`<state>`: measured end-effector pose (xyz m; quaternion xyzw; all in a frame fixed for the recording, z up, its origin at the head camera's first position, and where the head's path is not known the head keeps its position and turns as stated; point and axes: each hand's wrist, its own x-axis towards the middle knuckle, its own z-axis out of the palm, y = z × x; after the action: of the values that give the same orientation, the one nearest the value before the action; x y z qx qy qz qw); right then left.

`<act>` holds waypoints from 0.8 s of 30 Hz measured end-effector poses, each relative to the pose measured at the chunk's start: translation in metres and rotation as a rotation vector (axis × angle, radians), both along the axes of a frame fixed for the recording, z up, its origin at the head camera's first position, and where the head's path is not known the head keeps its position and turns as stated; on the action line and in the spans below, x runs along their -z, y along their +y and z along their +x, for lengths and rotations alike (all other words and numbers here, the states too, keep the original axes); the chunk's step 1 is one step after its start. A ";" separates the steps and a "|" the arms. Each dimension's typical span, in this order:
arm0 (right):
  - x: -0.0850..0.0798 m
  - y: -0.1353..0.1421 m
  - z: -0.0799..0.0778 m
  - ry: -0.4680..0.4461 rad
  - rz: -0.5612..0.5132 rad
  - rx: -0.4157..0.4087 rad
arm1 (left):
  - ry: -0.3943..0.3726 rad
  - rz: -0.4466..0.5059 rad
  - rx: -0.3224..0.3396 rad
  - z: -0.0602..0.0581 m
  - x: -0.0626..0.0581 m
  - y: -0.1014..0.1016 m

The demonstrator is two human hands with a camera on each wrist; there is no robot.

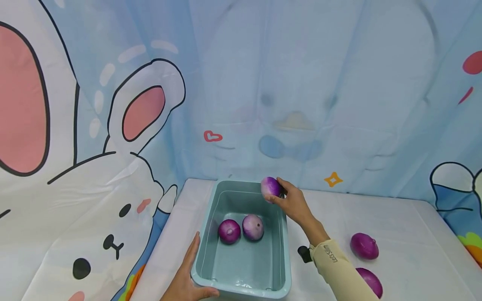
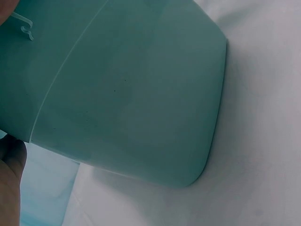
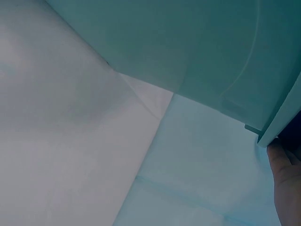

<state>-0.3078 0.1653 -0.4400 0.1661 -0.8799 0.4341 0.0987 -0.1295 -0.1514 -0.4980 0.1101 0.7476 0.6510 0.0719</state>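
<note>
My right hand (image 1: 295, 205) pinches a purple-and-white onion (image 1: 269, 188) over the far right corner of a blue-green plastic bin (image 1: 284, 251). In the right wrist view, part of that hand (image 3: 286, 188) shows right at the bin's rim (image 3: 282, 115). Inside the bin, a dark purple onion (image 1: 229, 231) lies beside a paler onion (image 1: 253, 227). At the near left corner my left hand (image 1: 188, 274) rests against the bin, fingers extended along the left side and thumb along the front. The left wrist view shows mostly the bin's outer wall (image 2: 136, 94).
Two more purple onions lie on the white-covered table right of the bin: one (image 1: 364, 246) farther back, another (image 1: 370, 282) partly behind my right sleeve (image 1: 340, 269). A blue cartoon-print curtain (image 1: 241, 83) hangs behind the table and along its left side.
</note>
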 end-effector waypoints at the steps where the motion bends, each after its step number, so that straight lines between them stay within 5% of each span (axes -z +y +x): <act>1: 0.001 0.000 0.000 0.007 0.000 0.000 | 0.005 -0.001 0.002 0.000 0.000 0.000; 24: 0.002 0.004 0.006 0.002 0.021 -0.015 | 0.020 -0.028 0.006 -0.001 0.002 -0.002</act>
<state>-0.3023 0.1697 -0.4418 0.1743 -0.8831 0.4252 0.0944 -0.1310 -0.1533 -0.5000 0.1178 0.7570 0.6391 0.0678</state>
